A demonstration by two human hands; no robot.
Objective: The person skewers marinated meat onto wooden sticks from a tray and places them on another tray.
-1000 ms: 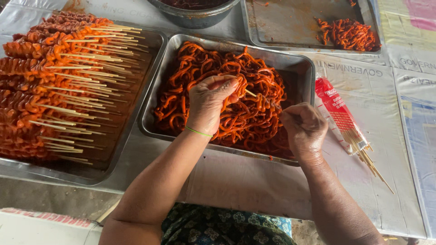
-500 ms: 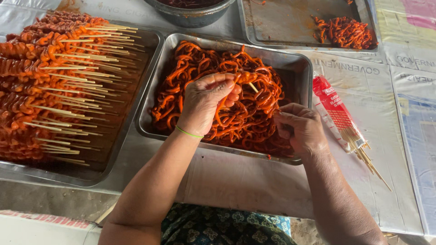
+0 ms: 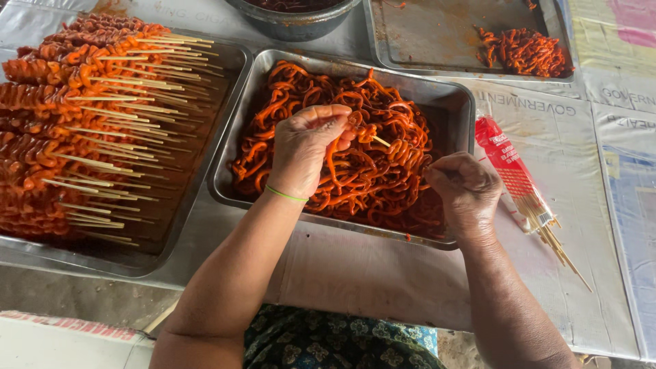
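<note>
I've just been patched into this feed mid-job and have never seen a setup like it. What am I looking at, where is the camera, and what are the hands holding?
There is no machine here: these are a person's two bare hands, filmed by one camera worn on the head and looking down at a table.

The left hand pinches a strip of orange marinated meat and the tip of a thin wooden skewer above the middle metal tray, which is full of loose strips. The right hand is closed in a fist at that tray's right edge; what it holds is hidden.

The left tray carries rows of finished skewers. A red packet of bare sticks lies to the right. A further tray at the back holds a small heap of strips.
</note>
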